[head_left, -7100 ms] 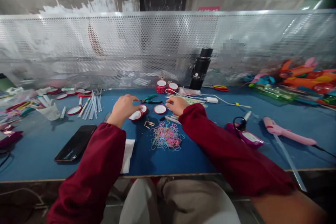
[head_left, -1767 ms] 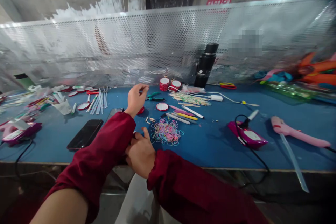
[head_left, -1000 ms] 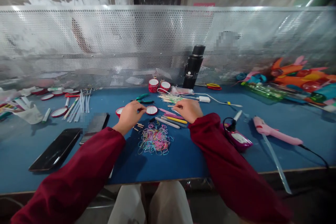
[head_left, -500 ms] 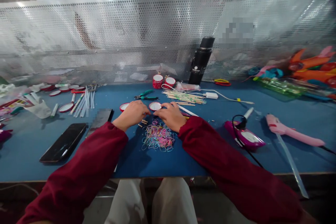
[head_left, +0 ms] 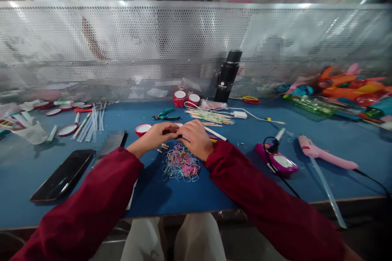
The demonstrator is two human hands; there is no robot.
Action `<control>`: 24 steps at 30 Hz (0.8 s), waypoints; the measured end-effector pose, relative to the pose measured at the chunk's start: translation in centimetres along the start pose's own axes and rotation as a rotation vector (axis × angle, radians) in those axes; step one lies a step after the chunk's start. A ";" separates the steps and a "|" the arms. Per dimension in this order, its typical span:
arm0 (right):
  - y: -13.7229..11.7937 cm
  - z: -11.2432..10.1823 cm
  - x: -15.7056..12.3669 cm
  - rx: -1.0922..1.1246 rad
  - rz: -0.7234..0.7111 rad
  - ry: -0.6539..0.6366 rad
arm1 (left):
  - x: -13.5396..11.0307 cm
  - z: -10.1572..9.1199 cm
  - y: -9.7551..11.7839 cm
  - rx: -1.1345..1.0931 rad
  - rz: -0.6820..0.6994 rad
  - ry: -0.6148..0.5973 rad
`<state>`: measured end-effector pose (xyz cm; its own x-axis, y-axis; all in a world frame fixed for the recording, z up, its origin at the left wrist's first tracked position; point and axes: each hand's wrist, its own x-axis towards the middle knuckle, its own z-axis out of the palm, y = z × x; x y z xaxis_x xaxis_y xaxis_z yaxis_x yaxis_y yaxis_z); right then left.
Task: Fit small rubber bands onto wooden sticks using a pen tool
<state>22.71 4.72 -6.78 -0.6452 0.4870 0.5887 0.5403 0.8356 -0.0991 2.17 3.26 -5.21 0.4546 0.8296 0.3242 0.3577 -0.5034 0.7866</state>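
My left hand (head_left: 159,135) and my right hand (head_left: 195,138) meet fingertip to fingertip just above a heap of small coloured rubber bands (head_left: 180,166) on the blue table (head_left: 214,183). Both hands have their fingers curled together around something small that I cannot make out. A red-rimmed white lid (head_left: 142,129) lies just left of my left hand. Coloured pens and a white stick (head_left: 215,133) poke out from under my right hand. Short wooden bits (head_left: 163,146) lie below my left hand. Both arms wear dark red sleeves.
Green pliers (head_left: 165,114), wooden sticks (head_left: 210,116), two red cups (head_left: 186,98) and a black flask (head_left: 227,76) stand behind. A black phone (head_left: 63,174) lies left; a purple tool (head_left: 276,160) and a pink glue gun (head_left: 324,156) right. A perforated metal screen (head_left: 122,49) closes the back.
Both hands have drawn together over the rubber bands, from apart near the lids and pens one second ago to touching at the fingertips now. The lid between them is now covered.
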 end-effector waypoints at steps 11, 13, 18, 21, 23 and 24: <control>0.3 0.6 -0.1 0.146 -0.012 0.177 | -0.1 -1.0 -0.1 -0.078 -0.090 -0.006; 0.8 0.4 -0.1 0.142 0.007 0.193 | -0.1 -1.5 -0.4 0.064 -0.093 0.067; 2.2 -0.4 -0.3 0.088 0.097 0.198 | -0.4 -2.4 -0.6 0.373 -0.099 0.084; 2.7 -0.7 -0.4 0.067 0.138 0.214 | -0.4 -2.4 -0.5 0.451 -0.086 0.032; 2.8 -0.8 -0.4 0.062 0.156 0.224 | -0.4 -2.3 -0.6 0.496 -0.073 0.014; 2.7 -0.8 -0.3 0.062 0.162 0.227 | -0.4 -2.2 -0.8 0.517 -0.062 0.004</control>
<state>24.84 6.64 -6.62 -0.4120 0.5524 0.7247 0.5884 0.7685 -0.2513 -0.11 3.90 -4.79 0.4169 0.8620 0.2882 0.7406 -0.5060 0.4421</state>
